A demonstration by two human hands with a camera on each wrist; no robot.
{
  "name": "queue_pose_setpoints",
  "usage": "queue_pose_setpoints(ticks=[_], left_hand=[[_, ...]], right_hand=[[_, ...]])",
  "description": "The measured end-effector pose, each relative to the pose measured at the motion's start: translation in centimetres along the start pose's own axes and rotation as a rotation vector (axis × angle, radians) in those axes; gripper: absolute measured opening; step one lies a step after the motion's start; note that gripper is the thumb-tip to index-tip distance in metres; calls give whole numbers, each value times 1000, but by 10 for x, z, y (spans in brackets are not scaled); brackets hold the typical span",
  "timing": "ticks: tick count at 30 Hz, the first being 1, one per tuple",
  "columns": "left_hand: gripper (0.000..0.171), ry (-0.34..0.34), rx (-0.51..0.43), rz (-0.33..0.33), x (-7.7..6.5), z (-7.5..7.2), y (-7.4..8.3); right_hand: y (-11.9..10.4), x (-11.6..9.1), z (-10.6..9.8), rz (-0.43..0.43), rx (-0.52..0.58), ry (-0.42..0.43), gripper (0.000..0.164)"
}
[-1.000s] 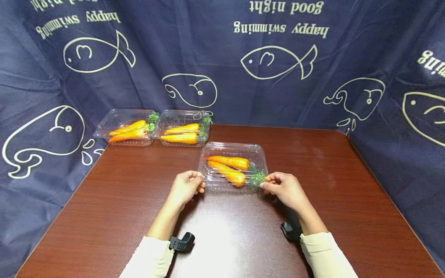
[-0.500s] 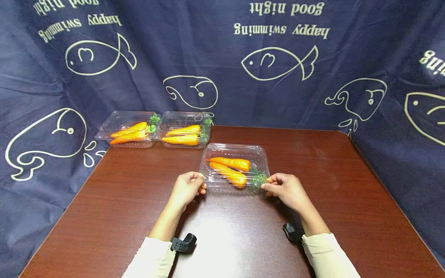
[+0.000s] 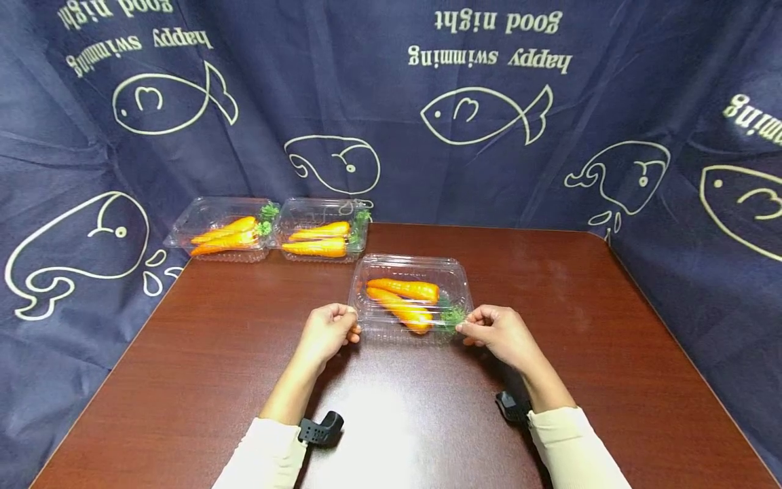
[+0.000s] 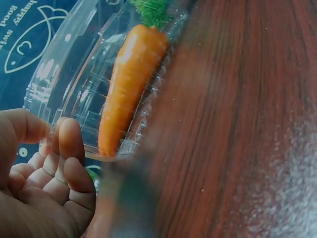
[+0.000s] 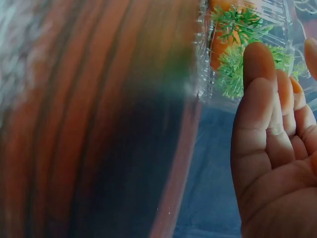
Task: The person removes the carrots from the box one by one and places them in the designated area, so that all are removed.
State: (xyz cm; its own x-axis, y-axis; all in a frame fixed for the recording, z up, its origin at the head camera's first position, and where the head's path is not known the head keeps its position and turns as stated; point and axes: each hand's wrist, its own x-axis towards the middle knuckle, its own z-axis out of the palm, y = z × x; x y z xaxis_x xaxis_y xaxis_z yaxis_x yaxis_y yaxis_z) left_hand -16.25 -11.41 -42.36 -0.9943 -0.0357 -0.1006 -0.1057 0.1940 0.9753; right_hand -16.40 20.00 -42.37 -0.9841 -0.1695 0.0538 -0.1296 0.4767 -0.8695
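Observation:
A clear plastic clamshell container with its lid down is in the middle of the head view. Inside lie two orange carrots with green tops toward the right. My left hand pinches the container's left front edge between thumb and fingers; in the left wrist view the fingertips sit at its rim, near the tip of one carrot. My right hand pinches the right front corner beside the green tops. In the right wrist view the fingers overlap that corner.
Two more clear clamshell containers, each holding two carrots with green tops, stand side by side at the table's back left. The brown wooden table meets a dark blue curtain with printed fish at the back and sides.
Both hands keep their hold on the container's front edge, and it stays in place. The whole head view shifts slightly.

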Motion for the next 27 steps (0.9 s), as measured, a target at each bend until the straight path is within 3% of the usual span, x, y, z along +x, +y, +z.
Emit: queue_pose_setpoints(ticks=[13, 19, 24, 27], left_hand=[[20, -13, 9, 5, -2, -1, -3], [21, -62, 35, 54, -6, -4, -6], [29, -154, 81, 120, -7, -13, -12], [33, -198, 114, 157, -6, -16, -13]], right_hand=[[2, -8, -4, -67, -45, -83, 21], [1, -12, -5, -85, -123, -26, 18], [1, -11, -4, -101, -148, 53, 17], [-1, -8, -7, -105, -166, 111, 24]])
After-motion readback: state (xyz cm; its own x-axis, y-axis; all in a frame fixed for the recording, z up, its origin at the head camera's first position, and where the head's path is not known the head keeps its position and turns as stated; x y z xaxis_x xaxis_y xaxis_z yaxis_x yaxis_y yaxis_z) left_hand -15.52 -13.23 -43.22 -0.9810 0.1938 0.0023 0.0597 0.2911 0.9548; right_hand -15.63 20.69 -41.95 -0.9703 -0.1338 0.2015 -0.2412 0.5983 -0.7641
